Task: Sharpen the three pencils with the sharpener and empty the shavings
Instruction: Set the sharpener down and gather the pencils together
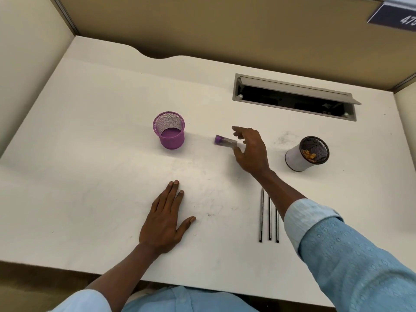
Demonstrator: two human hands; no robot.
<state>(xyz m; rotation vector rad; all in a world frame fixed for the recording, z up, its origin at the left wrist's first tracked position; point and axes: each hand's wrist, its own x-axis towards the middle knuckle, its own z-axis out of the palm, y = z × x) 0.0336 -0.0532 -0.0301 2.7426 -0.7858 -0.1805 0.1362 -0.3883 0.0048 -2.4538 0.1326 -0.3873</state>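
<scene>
white desk (90, 154): right hand (252, 152) touches sharpener (225, 141).

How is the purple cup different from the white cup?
The purple cup is purple inside and out; the white cup is dark inside. The purple cup looks empty; the white cup holds brownish shavings. Both are round, open-topped and stand on the desk.

The right hand (249, 149), fingers spread, is at the sharpener (225, 141), which lies between a purple cup (169, 130) and a white cup (307, 154). The left hand (165, 219) lies flat on the desk (90, 154), near three parallel pencils (269, 218).
</scene>
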